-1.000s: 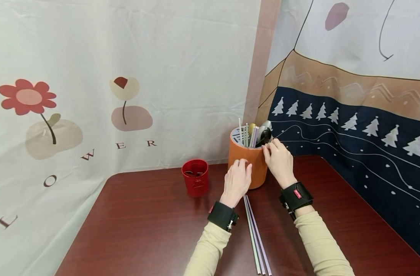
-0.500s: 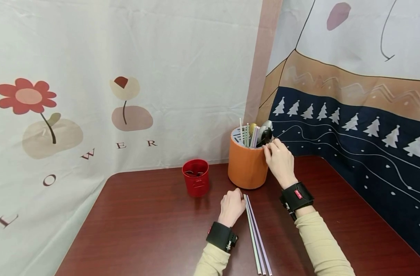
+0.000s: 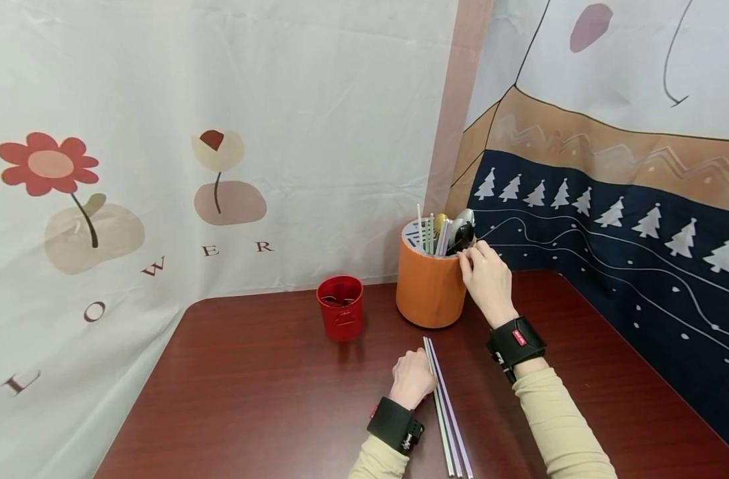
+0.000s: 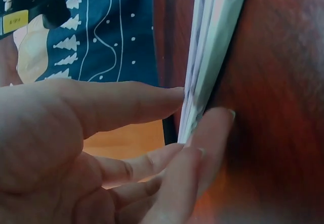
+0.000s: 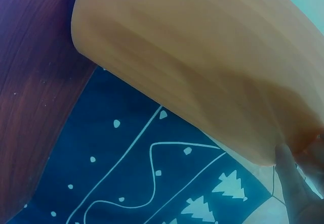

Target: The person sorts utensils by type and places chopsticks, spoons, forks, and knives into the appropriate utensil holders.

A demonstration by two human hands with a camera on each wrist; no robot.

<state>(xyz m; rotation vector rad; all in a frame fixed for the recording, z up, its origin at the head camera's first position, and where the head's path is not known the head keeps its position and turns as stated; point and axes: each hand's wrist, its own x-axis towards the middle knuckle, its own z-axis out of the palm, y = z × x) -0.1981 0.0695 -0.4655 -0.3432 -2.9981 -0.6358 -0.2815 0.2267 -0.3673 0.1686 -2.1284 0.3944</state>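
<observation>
My left hand is at the long pale green and lilac chopsticks, which lie on the table. In the left wrist view the thumb touches one side of the chopsticks and fingertips curl round the other side. My right hand pinches the rim of the orange cylindrical utensil holder at its right side. In the right wrist view its fingers meet the holder's edge, partly out of frame. Upright chopsticks, a black spoon or ladle and a silver spoon head stick out of the holder.
A red cup with thin metal pieces inside stands left of the holder. The dark red wooden table meets a pale curtain behind and a navy tree-patterned cloth at the right.
My left hand has left the front of the orange holder, come down toward me, and moved right onto the chopsticks. My right hand has stayed at the holder's rim.
</observation>
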